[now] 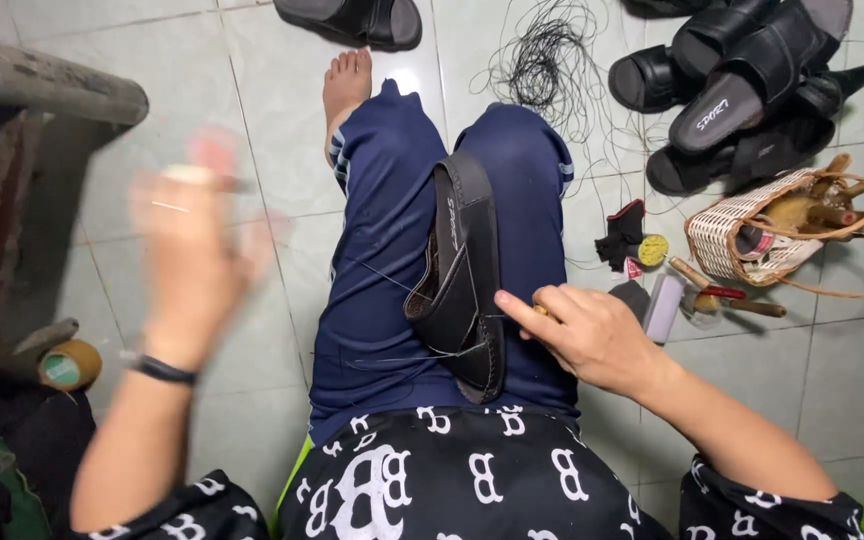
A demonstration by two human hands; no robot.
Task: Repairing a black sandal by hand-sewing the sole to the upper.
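The head camera looks down at a seated person's lap, legs in dark blue trousers (392, 250) stretched over a pale tiled floor (252, 80).

The right hand (587, 335) rests at the right thigh, fingers loosely curled and the forefinger (517, 310) pointing left, its tip touching the edge of a black sandal (462, 270). A small yellowish thing sits pinched between thumb and finger; what it is cannot be told. The right forearm runs down to the lower right corner, wrist bent slightly.

The black sandal lies on edge along the lap between the thighs, sole to the right, strap side to the left. A thin thread (392, 355) runs from it across the left thigh.

The left hand (187, 235) is raised well apart from the sandal, out to the left, blurred by motion. Its back faces the camera and the fingers look gathered, but whether it grips anything cannot be told. A dark band (162, 370) circles the wrist; the forearm rises steeply from the lower left.

On the floor to the right are a pile of black sandals (742, 90), a tangle of black thread (547, 65) and a woven basket (722, 235) with tools.
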